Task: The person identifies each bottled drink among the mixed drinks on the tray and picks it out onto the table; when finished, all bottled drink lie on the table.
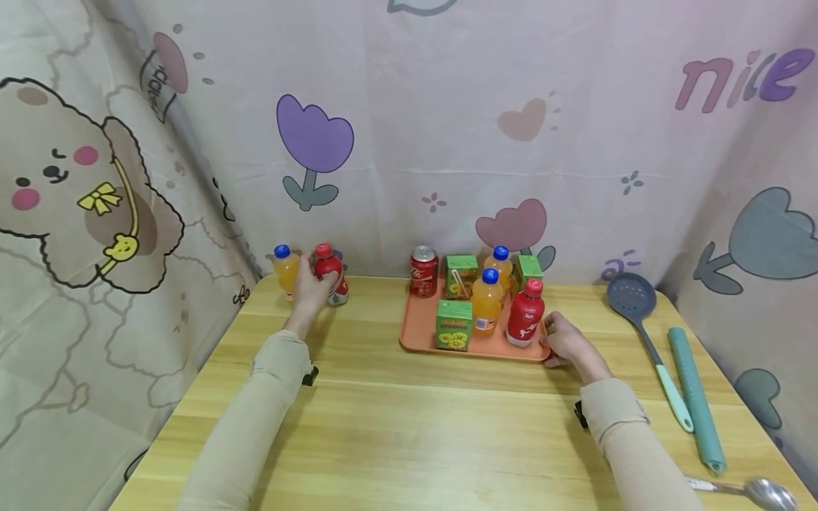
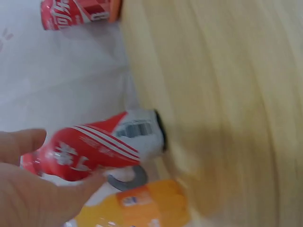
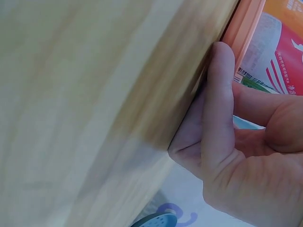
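Note:
At the back left, my left hand (image 1: 311, 287) grips a red bottle (image 1: 327, 264) with a red cap, standing on the table. In the left wrist view the thumb and a finger lie on either side of the red bottle (image 2: 92, 149). Close beside it stands an orange drink bottle (image 1: 286, 268) with a blue cap. My right hand (image 1: 565, 339) holds the right front corner of an orange tray (image 1: 418, 341). The right wrist view shows the fingers (image 3: 220, 94) at the tray's rim (image 3: 241, 35), with a red bottle (image 3: 289, 61) just behind it.
On the tray stand a cola can (image 1: 423, 273), several green drink cartons (image 1: 454, 326), orange drink bottles (image 1: 487, 304) and a red bottle (image 1: 525, 316). A slotted turner (image 1: 633, 298), a teal rod (image 1: 696, 397) and a metal spoon (image 1: 767, 492) lie at the right. Printed curtain (image 1: 409, 106) hangs behind.

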Available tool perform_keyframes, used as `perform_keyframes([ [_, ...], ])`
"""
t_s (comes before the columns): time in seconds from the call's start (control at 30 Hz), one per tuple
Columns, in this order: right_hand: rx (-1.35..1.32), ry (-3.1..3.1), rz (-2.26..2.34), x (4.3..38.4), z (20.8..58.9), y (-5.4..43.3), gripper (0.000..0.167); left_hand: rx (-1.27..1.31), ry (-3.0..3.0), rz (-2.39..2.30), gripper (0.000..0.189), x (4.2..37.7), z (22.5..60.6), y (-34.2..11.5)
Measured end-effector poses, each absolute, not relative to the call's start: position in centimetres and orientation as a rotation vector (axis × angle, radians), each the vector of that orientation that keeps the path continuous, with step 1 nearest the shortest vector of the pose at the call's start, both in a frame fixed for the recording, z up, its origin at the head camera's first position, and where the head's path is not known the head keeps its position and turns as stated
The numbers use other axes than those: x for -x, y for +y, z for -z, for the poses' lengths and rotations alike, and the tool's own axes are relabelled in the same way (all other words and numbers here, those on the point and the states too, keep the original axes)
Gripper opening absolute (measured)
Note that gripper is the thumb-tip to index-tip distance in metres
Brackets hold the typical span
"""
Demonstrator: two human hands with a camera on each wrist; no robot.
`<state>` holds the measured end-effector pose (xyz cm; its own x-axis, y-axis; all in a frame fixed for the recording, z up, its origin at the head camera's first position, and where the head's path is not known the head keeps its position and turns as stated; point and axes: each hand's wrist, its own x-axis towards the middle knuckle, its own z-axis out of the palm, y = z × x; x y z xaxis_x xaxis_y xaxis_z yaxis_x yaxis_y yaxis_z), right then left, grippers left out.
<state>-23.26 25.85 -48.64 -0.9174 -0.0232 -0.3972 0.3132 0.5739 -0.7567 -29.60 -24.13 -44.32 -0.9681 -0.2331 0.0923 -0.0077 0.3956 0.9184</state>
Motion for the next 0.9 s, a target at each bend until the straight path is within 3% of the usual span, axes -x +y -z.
perform_keyframes([
  [0.23, -0.249, 2.388, 1.326, 23.4, 48.3, 26.5, 0.038, -0.127, -2.155, 1.349, 0.061, 28.5, 42.8, -21.9],
  [0.4, -0.266, 2.34, 1.379, 23.4, 48.0, 26.7, 0.04, 0.092, -2.065, 1.33, 0.05, 27.8, 41.3, -18.8],
  [0.73, -0.317, 2.298, 1.389, 23.6, 47.9, 26.6, 0.04, 0.502, -2.282, 1.662, 0.06, 27.1, 38.5, -11.3],
  [0.9, -0.326, 2.291, 1.372, 23.6, 47.7, 26.5, 0.042, 0.551, -2.452, 1.641, 0.064, 26.9, 38.2, -7.9],
])
